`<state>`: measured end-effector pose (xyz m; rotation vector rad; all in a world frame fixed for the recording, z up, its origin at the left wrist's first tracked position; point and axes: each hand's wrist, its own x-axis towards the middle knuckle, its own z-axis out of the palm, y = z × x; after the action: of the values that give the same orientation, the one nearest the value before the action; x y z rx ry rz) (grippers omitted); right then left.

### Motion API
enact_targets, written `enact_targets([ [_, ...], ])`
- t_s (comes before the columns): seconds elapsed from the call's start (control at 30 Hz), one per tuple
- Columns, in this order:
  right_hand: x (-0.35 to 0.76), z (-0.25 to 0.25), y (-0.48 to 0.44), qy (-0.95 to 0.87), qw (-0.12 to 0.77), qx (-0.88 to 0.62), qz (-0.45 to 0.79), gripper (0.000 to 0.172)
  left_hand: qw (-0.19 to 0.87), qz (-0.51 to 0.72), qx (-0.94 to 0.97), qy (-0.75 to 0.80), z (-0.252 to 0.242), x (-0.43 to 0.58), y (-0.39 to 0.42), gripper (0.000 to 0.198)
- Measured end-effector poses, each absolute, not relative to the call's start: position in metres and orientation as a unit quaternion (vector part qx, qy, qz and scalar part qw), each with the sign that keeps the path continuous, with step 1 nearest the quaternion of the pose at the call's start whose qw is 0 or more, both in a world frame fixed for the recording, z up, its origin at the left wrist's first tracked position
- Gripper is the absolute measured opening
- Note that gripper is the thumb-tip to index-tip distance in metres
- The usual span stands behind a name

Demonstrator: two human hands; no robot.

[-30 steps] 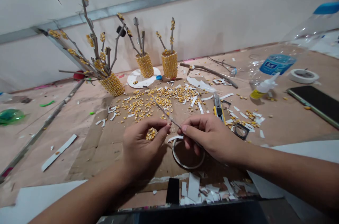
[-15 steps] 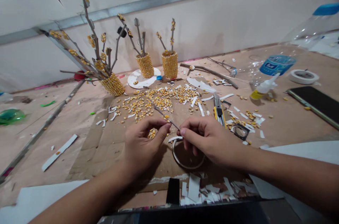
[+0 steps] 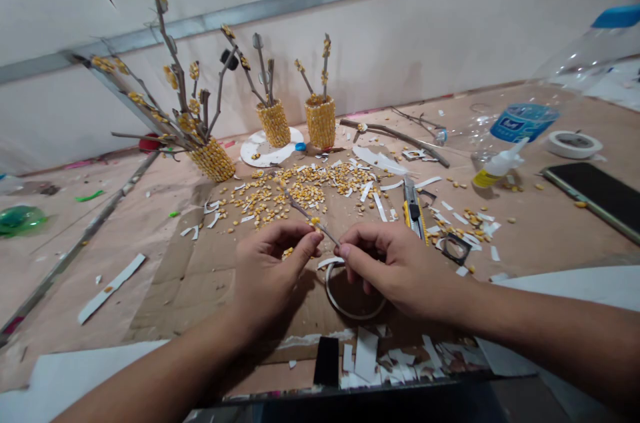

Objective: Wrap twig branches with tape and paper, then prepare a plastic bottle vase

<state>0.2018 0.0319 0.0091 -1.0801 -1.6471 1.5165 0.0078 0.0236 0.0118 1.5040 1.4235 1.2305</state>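
My right hand pinches the lower end of a thin twig between thumb and fingers. Yellow corn kernels sit on the twig just above the fingertips of my left hand. Those fingertips are closed together against the twig; whether a kernel is also between them I cannot see. Under my right hand lies a white ring, partly covered by it. Beyond the hands, loose corn kernels are scattered over the brown cardboard.
Kernel-covered pots holding branches stand at the back. A yellow utility knife lies right of my hands. Farther right are a glue bottle, a clear plastic bottle, a tape roll and a phone. Paper scraps litter the front edge.
Both hands stay at the twig in nearly the same pose. The twig and my left fingertips have shifted only very slightly.
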Motion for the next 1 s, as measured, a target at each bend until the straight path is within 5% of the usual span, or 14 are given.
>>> enact_targets([
  [0.57,0.199,0.01,0.029,-0.575,0.306,-0.426,0.629,0.023,0.459,0.455,0.535,0.544,0.013,0.006,0.025,0.013],
  [1.0,0.198,0.008,0.027,-0.518,0.292,-0.38,0.709,0.04,0.59,0.485,0.442,0.472,-0.004,0.006,0.024,0.019],
])
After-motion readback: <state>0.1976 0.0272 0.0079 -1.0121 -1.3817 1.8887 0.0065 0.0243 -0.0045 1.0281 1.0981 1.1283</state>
